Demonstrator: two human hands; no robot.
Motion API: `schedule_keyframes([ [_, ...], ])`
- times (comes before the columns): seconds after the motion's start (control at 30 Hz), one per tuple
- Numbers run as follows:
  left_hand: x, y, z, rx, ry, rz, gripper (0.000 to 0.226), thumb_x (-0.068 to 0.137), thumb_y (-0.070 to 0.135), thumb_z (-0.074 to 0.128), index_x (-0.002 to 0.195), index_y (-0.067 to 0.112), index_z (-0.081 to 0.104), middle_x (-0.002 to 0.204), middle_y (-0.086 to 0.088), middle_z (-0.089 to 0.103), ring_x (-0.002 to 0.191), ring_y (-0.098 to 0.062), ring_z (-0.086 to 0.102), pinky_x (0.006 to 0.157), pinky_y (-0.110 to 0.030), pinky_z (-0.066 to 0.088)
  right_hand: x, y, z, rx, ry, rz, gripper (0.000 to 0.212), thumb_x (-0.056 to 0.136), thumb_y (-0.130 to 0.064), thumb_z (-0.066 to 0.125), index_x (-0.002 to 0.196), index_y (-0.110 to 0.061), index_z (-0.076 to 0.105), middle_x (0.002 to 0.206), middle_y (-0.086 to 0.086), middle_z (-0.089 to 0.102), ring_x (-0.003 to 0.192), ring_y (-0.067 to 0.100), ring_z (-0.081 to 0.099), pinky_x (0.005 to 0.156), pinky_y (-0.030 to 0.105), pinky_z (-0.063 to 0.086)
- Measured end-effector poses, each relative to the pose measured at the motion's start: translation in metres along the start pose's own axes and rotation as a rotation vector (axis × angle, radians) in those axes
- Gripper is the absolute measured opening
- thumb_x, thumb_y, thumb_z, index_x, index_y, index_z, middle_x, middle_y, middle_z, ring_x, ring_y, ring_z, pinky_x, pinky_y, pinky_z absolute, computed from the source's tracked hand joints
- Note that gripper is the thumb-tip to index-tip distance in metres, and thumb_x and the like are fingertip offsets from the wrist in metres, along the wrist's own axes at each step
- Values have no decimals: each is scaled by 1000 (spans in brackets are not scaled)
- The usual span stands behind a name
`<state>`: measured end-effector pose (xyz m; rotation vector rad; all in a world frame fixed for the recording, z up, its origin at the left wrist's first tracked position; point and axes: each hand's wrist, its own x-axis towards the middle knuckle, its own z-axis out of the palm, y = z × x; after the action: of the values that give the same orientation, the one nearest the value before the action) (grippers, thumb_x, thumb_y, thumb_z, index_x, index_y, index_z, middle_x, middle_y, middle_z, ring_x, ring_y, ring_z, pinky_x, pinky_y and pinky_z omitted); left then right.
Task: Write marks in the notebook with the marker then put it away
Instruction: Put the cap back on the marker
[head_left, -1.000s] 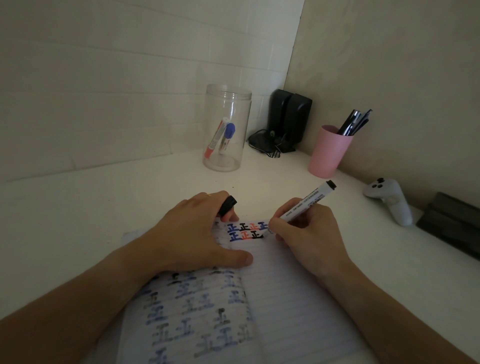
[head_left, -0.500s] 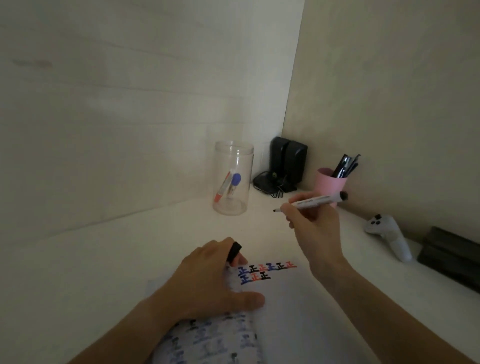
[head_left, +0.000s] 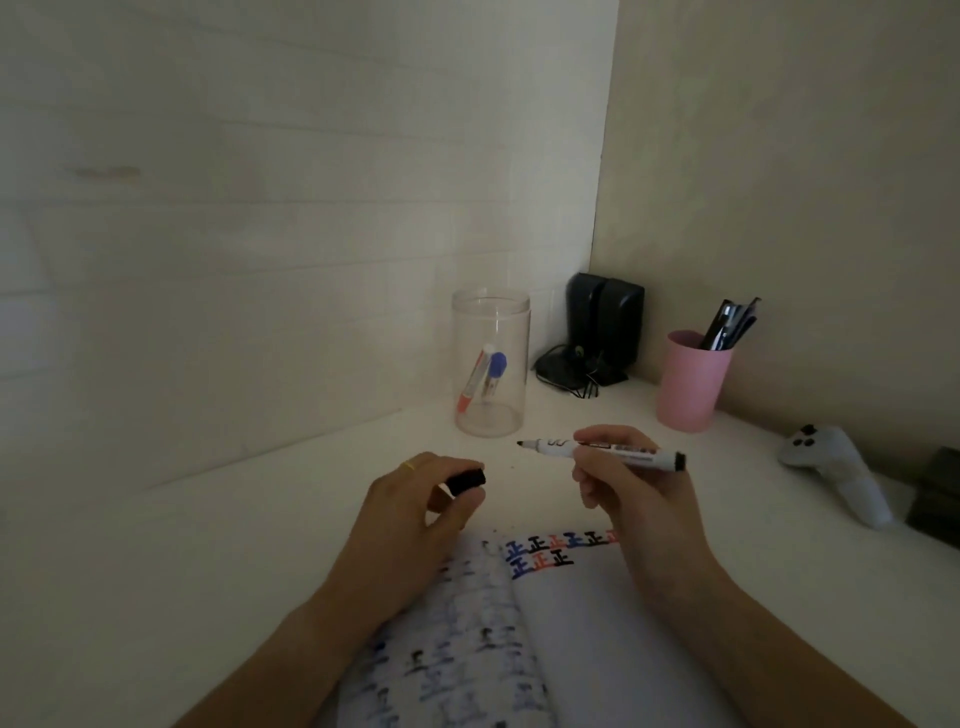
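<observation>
Presently, right hand (head_left: 631, 486) pinches uncapped marker (head_left: 602, 451) level above notebook (head_left: 571, 623); left hand (head_left: 415, 525) pinches its black cap (head_left: 466, 480), tip apart.

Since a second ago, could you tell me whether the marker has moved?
Yes: the marker has lifted off the notebook toward the clear jar, held level.

home desk corner | pink pen cup (head_left: 691, 382) | speakers (head_left: 605, 325) | game controller (head_left: 836, 467)
</observation>
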<state>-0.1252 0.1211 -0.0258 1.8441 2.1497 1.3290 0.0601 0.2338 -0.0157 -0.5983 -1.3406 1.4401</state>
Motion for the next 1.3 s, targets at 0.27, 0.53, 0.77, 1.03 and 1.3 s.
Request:
schedule_keyframes([
  [0.27,0,9,-6,-78,36,-12,29,85,27,76,111,29,61,89,16,73,86,5,67,73,-1,44,-4,-1,1,138,-83,68,21,94,4,56,93,0,77,69,13,71,60,16,63,58,25,54],
  [0.53,-2,12,-6,-102,47,38,23,83,22,79,98,23,61,87,16,73,85,3,68,74,-3,46,-6,1,3,97,-121,90,20,95,4,56,99,4,76,72,15,72,63,17,64,58,25,54],
  [0.77,-3,13,-5,-135,33,110,18,86,23,75,101,21,67,91,16,74,88,-1,69,79,-6,48,-11,-2,7,123,-184,144,15,94,1,59,99,0,72,76,19,74,65,21,68,60,27,56],
  [1.03,-3,14,-4,-167,50,123,30,101,42,39,84,29,61,62,5,61,55,-15,58,54,-15,43,-13,-7,5,166,-218,215,20,74,-13,76,93,-5,80,81,10,75,75,16,68,64,22,57],
  [1.3,-3,11,0,-25,73,131,38,104,24,33,67,25,45,51,14,39,49,-4,46,49,-8,33,-19,-5,9,184,-255,178,25,70,-7,78,93,2,79,92,23,80,82,26,79,75,24,62],
])
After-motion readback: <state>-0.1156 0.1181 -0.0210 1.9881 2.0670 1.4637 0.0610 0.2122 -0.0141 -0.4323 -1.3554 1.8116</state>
